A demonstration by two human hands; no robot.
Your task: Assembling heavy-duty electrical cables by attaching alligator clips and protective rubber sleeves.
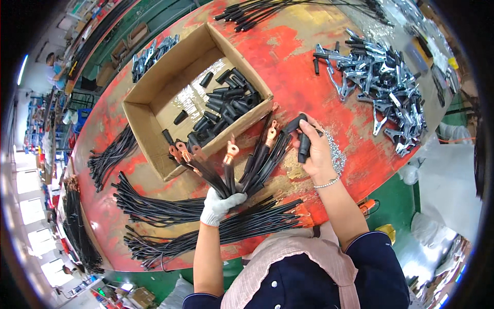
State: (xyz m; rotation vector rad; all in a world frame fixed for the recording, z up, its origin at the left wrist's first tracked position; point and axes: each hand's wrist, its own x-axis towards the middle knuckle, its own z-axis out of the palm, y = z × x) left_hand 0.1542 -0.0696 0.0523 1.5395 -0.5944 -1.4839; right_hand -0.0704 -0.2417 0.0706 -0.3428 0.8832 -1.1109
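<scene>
My left hand [220,205], in a white glove, is closed around a fanned bundle of black cables [218,177]. Copper ring lugs [231,151] tip several of these cables and point away from me. My bare right hand [316,149] is closed on black rubber sleeves. One sleeve [303,149] hangs down at the palm; another [297,122] is pinched at the fingertips beside the bundle's right-hand cable ends. Whether a cable end sits inside that sleeve I cannot tell. Just beyond the bundle, an open cardboard box [234,135] holds many loose black sleeves [226,103].
More black cables [216,232] lie on the worn red table [288,46] under my left wrist. Other cable bundles [113,154] are at the left. Metal clamps [381,87] are heaped at the right, with a smaller pile [154,54] behind the box. Black rods [257,13] lie at the far edge.
</scene>
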